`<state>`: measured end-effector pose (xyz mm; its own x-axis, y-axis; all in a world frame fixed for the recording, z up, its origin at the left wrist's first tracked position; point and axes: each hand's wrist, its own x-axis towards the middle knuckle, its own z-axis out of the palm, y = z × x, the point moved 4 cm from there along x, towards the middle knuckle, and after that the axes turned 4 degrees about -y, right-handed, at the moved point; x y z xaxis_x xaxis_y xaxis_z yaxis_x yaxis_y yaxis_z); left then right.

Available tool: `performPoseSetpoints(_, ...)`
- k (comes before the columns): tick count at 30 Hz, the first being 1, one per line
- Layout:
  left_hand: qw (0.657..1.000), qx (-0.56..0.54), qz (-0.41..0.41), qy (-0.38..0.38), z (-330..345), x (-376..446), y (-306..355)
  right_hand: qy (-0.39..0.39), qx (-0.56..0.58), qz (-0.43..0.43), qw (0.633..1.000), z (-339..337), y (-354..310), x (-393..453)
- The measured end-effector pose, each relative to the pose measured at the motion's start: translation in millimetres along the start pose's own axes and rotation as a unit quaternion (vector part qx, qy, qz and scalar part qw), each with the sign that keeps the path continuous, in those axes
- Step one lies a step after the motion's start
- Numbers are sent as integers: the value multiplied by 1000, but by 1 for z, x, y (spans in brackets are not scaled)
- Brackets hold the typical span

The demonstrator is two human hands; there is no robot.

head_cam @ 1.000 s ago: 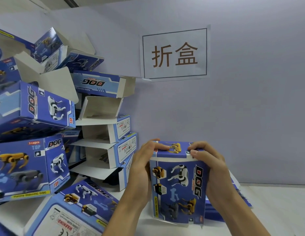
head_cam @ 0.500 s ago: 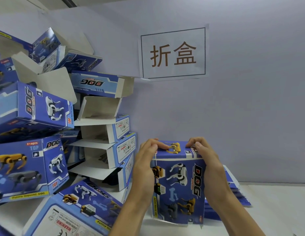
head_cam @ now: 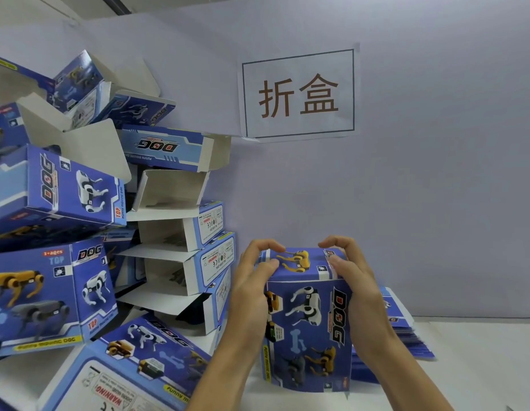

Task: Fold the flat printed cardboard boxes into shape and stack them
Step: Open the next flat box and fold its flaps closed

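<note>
A blue printed box (head_cam: 309, 327) with robot dogs and "DOG" lettering stands upright on the white table in front of me. My left hand (head_cam: 252, 287) grips its upper left side, thumb pressing on the top flap. My right hand (head_cam: 355, 286) grips its upper right side, fingers curled over the top flap. A pile of folded blue boxes (head_cam: 80, 232) leans on the left, some with open white flaps. Behind my right hand lies a stack of flat blue boxes (head_cam: 406, 336).
A white sign (head_cam: 299, 93) with two brown characters hangs on the pale wall. One folded box (head_cam: 133, 363) lies tilted at the lower left near my left forearm. The white table (head_cam: 480, 366) extends to the right.
The top flap has gone down flatter onto the box. My fingers have shifted from lying on the flap to curling at its far edge. The box stayed in place.
</note>
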<state>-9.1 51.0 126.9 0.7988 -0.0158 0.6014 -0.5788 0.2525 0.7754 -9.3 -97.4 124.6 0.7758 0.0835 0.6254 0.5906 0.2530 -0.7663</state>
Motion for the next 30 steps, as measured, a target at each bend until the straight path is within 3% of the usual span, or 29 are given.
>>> performPoseSetpoints(12,999,18,-20,-46,1,-4,4,12,-15,1,1000,-3,-1,2)
performPoseSetpoints(16,986,126,34,-104,-2,-7,15,11,9,14,1000,-5,-2,2)
performPoseSetpoints(25,987,117,86,-66,-6,-4,17,-38,-52,-12,998,-9,-3,0)
performPoseSetpoints(30,985,143,79,-56,-8,-3,16,-27,-60,13,998,-11,-1,3)
